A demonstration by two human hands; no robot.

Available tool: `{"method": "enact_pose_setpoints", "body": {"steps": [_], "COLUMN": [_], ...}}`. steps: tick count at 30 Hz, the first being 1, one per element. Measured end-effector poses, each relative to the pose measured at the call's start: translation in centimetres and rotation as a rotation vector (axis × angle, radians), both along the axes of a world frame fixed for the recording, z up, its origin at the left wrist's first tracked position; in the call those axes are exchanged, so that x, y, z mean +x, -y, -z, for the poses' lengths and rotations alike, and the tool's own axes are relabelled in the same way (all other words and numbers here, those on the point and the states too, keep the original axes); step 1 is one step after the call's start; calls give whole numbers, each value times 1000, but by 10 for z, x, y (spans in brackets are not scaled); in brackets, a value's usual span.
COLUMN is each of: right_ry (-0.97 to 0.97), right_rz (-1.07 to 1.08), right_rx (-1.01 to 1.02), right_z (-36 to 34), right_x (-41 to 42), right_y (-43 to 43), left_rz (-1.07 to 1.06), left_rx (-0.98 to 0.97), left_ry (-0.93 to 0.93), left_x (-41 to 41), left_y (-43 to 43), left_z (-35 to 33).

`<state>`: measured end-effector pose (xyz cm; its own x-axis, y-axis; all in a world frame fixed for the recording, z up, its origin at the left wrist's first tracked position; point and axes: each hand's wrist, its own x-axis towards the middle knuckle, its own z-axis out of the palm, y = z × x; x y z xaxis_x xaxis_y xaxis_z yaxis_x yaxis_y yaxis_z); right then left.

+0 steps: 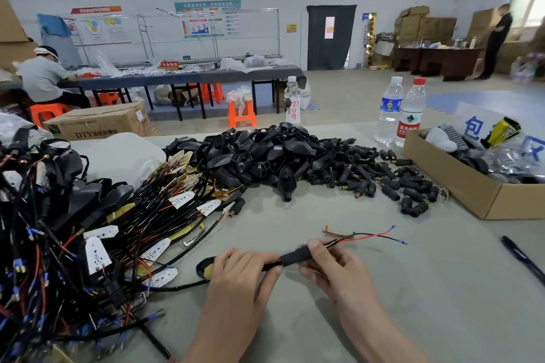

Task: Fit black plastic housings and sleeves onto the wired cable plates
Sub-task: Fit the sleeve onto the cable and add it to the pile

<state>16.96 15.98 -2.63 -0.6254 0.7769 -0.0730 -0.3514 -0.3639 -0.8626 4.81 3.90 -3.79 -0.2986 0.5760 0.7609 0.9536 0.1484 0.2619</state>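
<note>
The sleeve (295,257) lies low at the frame's centre, threaded on the cable (272,266), long axis left to right. My right hand (333,268) pinches its right end. My left hand (241,274) grips the cable beside the housing (204,267). Next, I judge, it slides left.

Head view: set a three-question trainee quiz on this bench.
1. True or false: the right grip pinches the black sleeve on the cable that the left grip holds.
2. What lies on the table to the right of both grips? A. pen B. scissors C. tape roll
3. Fill in: the cardboard box stands on the table's ___ side.
Key: 1 true; 2 A; 3 right.
</note>
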Motion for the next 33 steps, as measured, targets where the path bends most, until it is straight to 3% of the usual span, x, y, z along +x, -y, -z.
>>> {"method": "enact_pose_setpoints", "body": {"steps": [9, 19, 27, 33], "right_ry": [10, 140, 156, 181], "right_rz": [49, 39, 36, 8], "right_rx": [-2, 207, 238, 246], "right_z": [-4, -9, -11, -13], "right_x": [8, 5, 7, 9], "right_y": [-6, 5, 2, 6], "left_rz": [-54, -23, 22, 84], "left_rx": [-138, -115, -62, -135], "left_ry": [49, 14, 118, 169], "left_x": [-6, -2, 8, 9], "left_y": [8, 7, 4, 8], "left_z": [-1, -1, -8, -9]}}
